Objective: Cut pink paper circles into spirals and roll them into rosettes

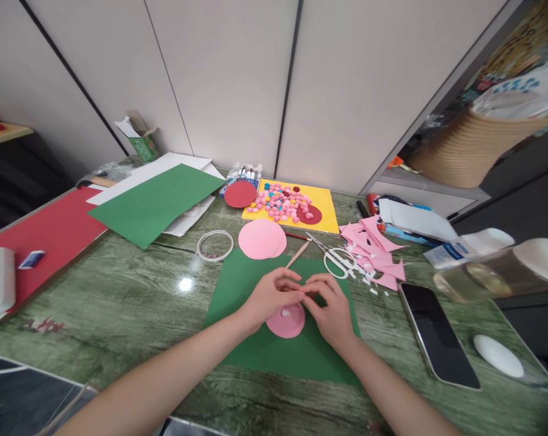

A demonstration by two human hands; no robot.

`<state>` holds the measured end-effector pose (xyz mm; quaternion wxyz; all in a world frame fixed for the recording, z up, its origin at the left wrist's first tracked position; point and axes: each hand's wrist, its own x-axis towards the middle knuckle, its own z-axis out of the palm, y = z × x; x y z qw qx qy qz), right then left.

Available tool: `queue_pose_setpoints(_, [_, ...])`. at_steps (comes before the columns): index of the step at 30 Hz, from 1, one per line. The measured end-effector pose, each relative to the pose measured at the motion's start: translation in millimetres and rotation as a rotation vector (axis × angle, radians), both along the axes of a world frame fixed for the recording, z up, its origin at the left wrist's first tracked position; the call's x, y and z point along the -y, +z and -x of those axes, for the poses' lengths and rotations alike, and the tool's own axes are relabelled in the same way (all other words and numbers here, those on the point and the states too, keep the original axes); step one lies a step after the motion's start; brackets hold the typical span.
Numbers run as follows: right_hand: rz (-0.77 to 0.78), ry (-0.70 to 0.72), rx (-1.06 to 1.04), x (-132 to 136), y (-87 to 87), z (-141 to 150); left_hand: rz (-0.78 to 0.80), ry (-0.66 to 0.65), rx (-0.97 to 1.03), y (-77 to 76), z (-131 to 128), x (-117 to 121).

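Note:
My left hand point(271, 297) and my right hand point(332, 307) meet at the fingertips, both pinched together. Whatever they pinch is too small or too covered to make out. Right below the fingertips lies a pink paper circle point(286, 326) with a small whitish piece near its upper part, partly hidden by my fingers. The circle rests on a green paper sheet point(319, 357). Just beyond my hands are a thin wooden stick point(298, 253), two overlapping pink paper circles point(258, 239) and white-handled scissors point(340, 261).
Yellow paper point(326, 206) at the back bears many small pink balls point(280, 203) and a red circle point(310, 214). A roll of tape point(214, 245) sits left, pink scraps point(376, 248) right. A phone point(438, 336), white mouse point(498, 355) and bottle point(487, 275) line the right side.

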<state>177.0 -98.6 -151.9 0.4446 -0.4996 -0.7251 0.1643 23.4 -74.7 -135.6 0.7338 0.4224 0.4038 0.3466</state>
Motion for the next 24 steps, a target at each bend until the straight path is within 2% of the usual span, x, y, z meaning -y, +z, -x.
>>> queue_pose_setpoints(2, [-0.003, 0.0, -0.006, 0.3, -0.4, -0.3, -0.057, -0.018, -0.056, 2.2, 0.3, -0.4])
queue_pose_setpoints(7, [-0.021, 0.005, -0.003, 1.2, -2.0, -1.3, -0.329, -0.049, -0.221, 9.5, 3.4, 0.9])
queue_pose_setpoints(10, [-0.041, 0.009, 0.007, 1.4, -1.4, -1.0, -0.376, -0.066, -0.258, 10.3, 4.3, 1.7])
queue_pose_setpoints(14, [-0.039, 0.013, 0.006, 1.7, -0.6, -0.1, -0.307, -0.07, -0.216, 9.2, 3.0, 0.1])
queue_pose_setpoints(20, [-0.002, 0.032, -0.005, 1.8, -2.0, -1.6, -0.093, 0.004, -0.069, 4.5, 4.0, -4.4])
queue_pose_setpoints(24, [-0.004, 0.077, 0.004, 1.6, -2.9, -1.7, -0.051, 0.018, -0.009, 0.9, 5.2, -5.4])
